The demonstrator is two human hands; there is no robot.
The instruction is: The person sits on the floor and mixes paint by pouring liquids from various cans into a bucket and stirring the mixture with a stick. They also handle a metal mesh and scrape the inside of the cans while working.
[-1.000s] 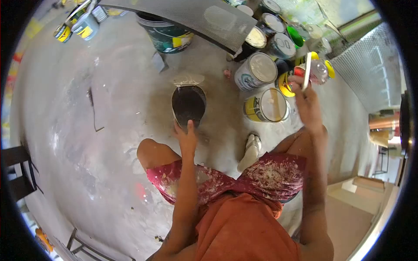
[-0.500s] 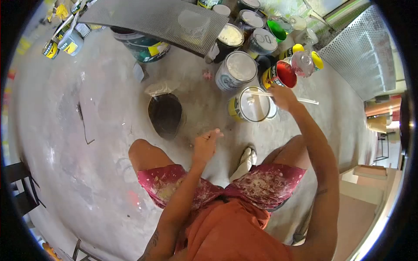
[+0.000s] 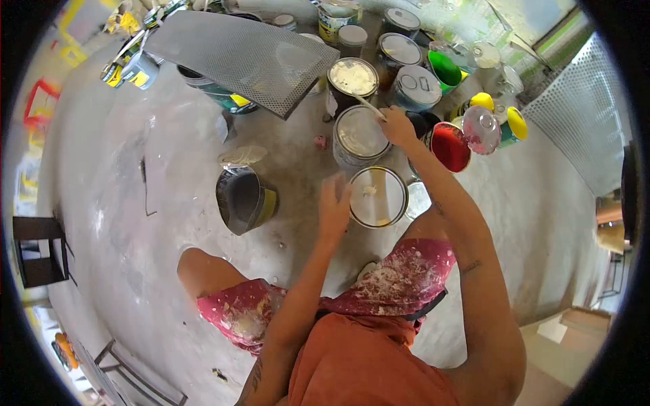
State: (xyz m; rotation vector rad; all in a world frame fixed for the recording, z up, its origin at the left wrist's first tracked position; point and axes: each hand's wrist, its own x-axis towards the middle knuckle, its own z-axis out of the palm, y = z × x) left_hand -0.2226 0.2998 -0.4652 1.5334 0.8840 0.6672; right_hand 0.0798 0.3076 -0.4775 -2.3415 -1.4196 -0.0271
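My right hand (image 3: 399, 127) is closed around a pale stir stick (image 3: 370, 106), whose far end slants up toward the open can of cream-coloured material (image 3: 353, 76). Below that hand is a closed grey-lidded paint can (image 3: 362, 132). My left hand (image 3: 334, 206) is open, fingers stretched upward and slightly blurred, at the left rim of an open can of whitish paint (image 3: 389, 196). Just right of my right forearm is an open can of red paint (image 3: 450, 147).
A dark bucket (image 3: 245, 196) stands on the floor to the left. A perforated metal sheet (image 3: 250, 57) lies over a larger bucket (image 3: 213, 88) behind it. Further back are a green-lined can (image 3: 445, 71) and several other cans. Another perforated panel (image 3: 575, 108) leans at the right.
My right hand has moved left and away from me with the stick, from over the whitish can to above the closed can. My left hand has risen to the whitish can, fingers stretched out.
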